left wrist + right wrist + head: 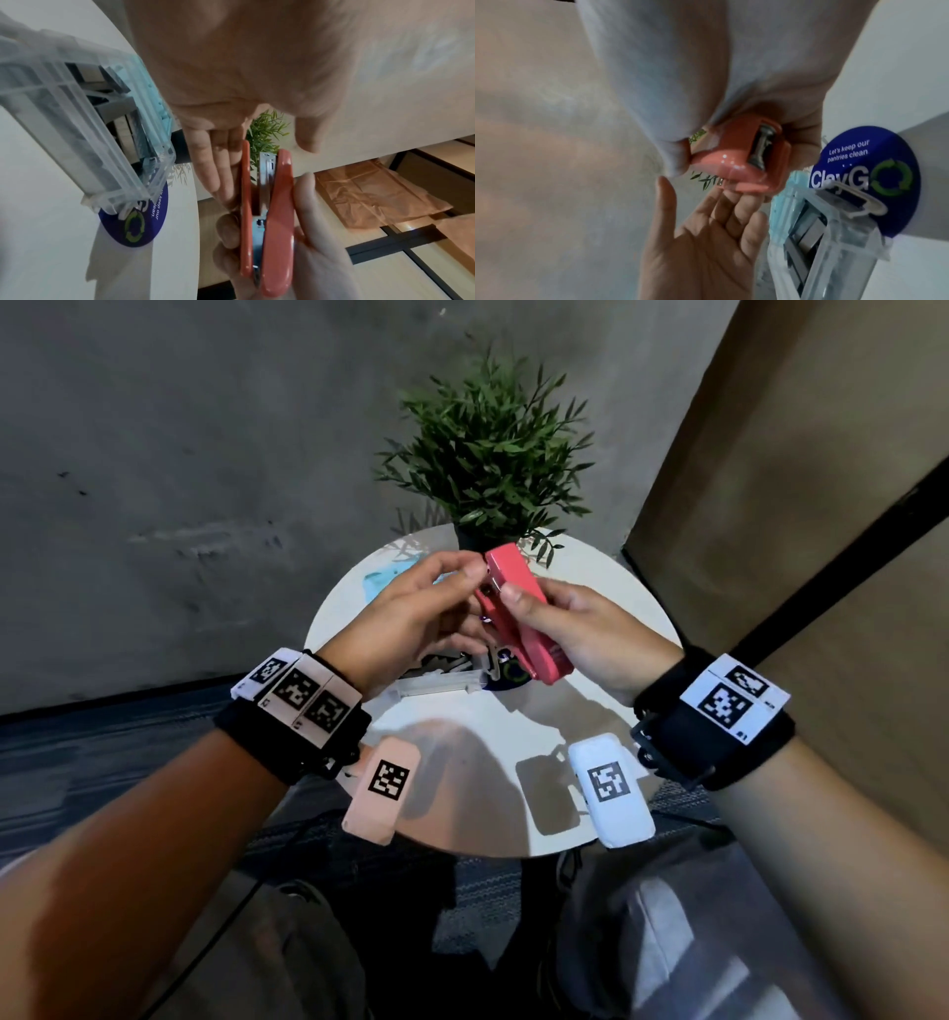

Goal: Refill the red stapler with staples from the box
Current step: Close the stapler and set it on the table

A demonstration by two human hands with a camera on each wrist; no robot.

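Above the round table (606,608), the right hand (580,634) grips the red stapler (513,608); the left hand (411,613), fingers straight, touches its base. The clear staple box (85,130) lies below. Judging so, opening comes next: swing the top clear.

Bare table (606,618) is being left at three o'clock; twelve is being blocked by the plant (488,454).

We see the red stapler (518,613) held in the air above the counter's (606,608) middle, tilted, its arms slightly parted with metal showing between. The clear staple box (77,130) lies open near the middle, staple strips inside.
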